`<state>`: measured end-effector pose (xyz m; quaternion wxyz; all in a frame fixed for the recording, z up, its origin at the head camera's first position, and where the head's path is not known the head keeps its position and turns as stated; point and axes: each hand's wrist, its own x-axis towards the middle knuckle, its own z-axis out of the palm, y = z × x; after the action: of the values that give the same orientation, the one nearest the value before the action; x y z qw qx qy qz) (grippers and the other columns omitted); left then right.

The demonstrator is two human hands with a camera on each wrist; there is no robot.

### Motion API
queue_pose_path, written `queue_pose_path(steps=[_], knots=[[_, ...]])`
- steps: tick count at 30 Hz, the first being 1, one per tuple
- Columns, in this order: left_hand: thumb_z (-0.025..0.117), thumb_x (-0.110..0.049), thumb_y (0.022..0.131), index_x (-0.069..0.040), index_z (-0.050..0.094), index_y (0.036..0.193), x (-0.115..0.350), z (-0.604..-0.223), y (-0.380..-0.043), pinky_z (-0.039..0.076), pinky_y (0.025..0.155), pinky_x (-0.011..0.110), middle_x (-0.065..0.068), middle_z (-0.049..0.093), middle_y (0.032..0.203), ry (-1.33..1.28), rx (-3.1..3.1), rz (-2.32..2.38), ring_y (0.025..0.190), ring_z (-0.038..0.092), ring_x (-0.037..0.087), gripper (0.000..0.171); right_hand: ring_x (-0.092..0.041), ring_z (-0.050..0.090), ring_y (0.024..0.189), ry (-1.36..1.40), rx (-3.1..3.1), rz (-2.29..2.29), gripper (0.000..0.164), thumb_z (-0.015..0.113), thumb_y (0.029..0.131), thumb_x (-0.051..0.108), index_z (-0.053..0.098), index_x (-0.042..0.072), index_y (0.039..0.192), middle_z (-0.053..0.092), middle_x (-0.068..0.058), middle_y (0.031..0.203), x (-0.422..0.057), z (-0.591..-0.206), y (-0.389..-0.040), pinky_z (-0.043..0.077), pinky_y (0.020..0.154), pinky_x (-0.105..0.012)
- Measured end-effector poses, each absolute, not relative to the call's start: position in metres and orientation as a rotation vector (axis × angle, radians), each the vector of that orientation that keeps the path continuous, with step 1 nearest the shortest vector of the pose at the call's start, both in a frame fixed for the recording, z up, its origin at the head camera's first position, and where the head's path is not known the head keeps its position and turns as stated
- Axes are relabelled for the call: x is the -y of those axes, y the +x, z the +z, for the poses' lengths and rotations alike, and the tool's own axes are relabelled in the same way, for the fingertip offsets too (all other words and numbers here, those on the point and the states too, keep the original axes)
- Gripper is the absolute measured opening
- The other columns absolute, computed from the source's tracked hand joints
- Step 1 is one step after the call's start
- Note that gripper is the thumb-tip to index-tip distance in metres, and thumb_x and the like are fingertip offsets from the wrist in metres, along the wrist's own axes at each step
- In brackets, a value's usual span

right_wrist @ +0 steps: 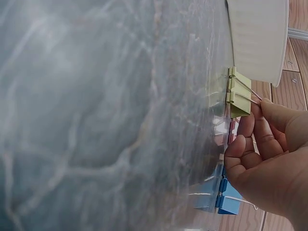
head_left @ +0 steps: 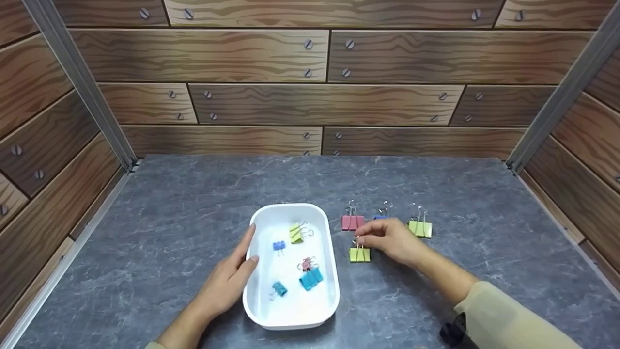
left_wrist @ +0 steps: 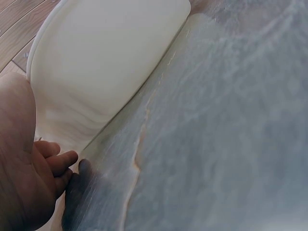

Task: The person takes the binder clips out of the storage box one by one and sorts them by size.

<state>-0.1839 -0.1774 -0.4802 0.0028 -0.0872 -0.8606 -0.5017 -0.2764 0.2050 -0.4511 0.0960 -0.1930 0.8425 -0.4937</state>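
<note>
Thumb and fingers of my right hand (head_left: 395, 242) pinch the wire handles of a yellow-green binder clip (head_left: 359, 255), which stands upright right of a white tub (head_left: 290, 322). In the right wrist view, this yellow-green binder clip (right_wrist: 239, 92) is close at the tabletop, its handles between the fingertips. My left hand (head_left: 227, 278) rests along the tub's left side, thumb and index finger at the rim. Inside the tub lie several binder clips: a yellow one (head_left: 296, 234), a small blue one (head_left: 279, 245), a small red one (head_left: 306, 264) and two teal ones (head_left: 311, 278).
Behind my right hand stand a pink binder clip (head_left: 353, 223), a blue binder clip (head_left: 381, 217) partly hidden by the hand, and another yellow-green clip (head_left: 426, 229). The grey marbled tabletop (head_left: 193, 194) is bounded by wood-patterned walls (head_left: 252, 104) at the back and sides.
</note>
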Motion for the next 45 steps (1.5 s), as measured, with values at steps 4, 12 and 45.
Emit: queue_pose_path(steps=[4, 12, 45], knots=[[0.049, -0.025, 0.114, -0.029, 0.023, 0.171, 0.176, -0.481, -0.184, 0.032, 0.122, 0.053, 0.007, 0.033, 0.17, -0.283, 2.69, -1.566, 0.154, 0.035, 0.028, 0.063, -0.011, 0.067, 0.093, -0.553, -2.509, -1.444, 0.02, 0.078, 0.097, 0.011, 0.079, -0.003, 0.111, 0.077, -0.011, 0.109, -0.207, -0.451, -0.276, 0.055, 0.081, -0.023], [0.05, -0.024, 0.113, -0.028, 0.024, 0.171, 0.177, -0.483, -0.183, 0.03, 0.123, 0.052, 0.007, 0.034, 0.17, -0.292, 2.676, -1.539, 0.154, 0.035, 0.027, 0.063, -0.013, 0.068, 0.094, -0.52, -2.496, -1.434, 0.022, 0.078, 0.097, 0.012, 0.079, -0.002, 0.113, 0.077, -0.01, 0.11, -0.207, -0.45, -0.278, 0.056, 0.081, -0.023], [0.051, -0.028, 0.114, -0.029, 0.024, 0.171, 0.18, -0.482, -0.18, 0.034, 0.121, 0.051, 0.006, 0.035, 0.169, -0.324, 2.663, -1.559, 0.153, 0.037, 0.026, 0.064, -0.015, 0.072, 0.094, -0.567, -2.508, -1.556, 0.026, 0.078, 0.099, 0.016, 0.078, 0.0, 0.119, 0.078, -0.01, 0.106, -0.2, -0.385, -0.269, 0.059, 0.079, -0.026]])
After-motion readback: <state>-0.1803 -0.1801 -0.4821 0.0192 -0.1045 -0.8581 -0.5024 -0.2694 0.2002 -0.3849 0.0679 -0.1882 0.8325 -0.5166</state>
